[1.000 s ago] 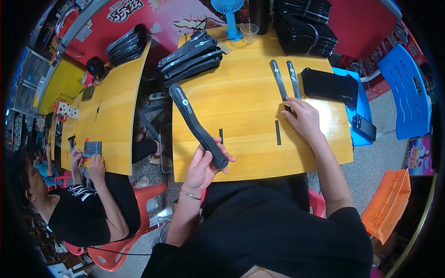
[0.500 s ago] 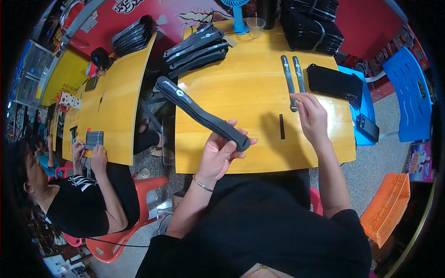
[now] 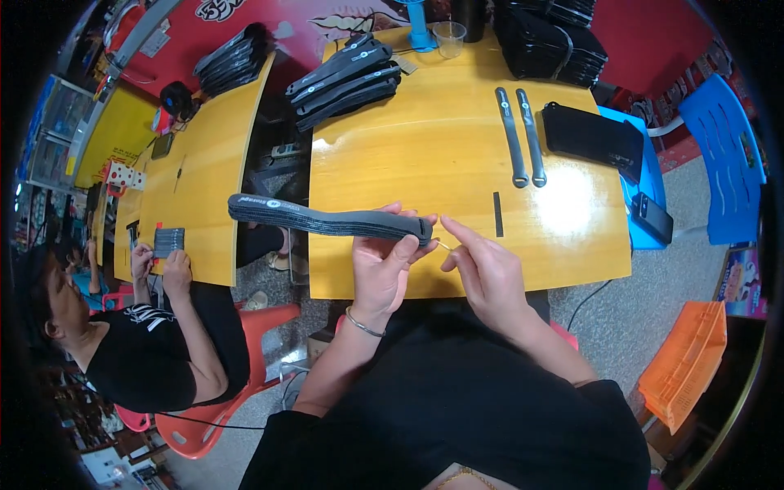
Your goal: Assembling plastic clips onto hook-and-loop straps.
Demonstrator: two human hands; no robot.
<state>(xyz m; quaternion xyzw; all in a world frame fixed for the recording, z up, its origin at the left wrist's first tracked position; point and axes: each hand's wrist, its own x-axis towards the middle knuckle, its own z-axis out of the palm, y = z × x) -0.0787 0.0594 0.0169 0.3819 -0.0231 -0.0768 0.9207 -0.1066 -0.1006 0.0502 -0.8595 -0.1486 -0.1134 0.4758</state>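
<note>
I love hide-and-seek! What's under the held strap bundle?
Under the strap bundle, part of the left hand and yellow table show. Whatever the bundle covers can't be seen.

The scene is evenly and fairly brightly lit, apparently from above, though no lamp shows. A white patch of glare burns out the right side of the counter (image 3: 425, 147), and a smaller glint sits at its left edge. Between the hands the wood turns darker, in soft shade. Small highlights catch the black bundles (image 3: 543, 53) at upper right, while the black shirt (image 3: 457, 392) at bottom centre swallows most detail. The fingers (image 3: 465, 235) look reasonably sharp. Fisheye distortion bows the counter's edges and slants the orange crate (image 3: 684, 367) at lower right; the far left rim is dim and smeary, and the corners fall to black.
</note>
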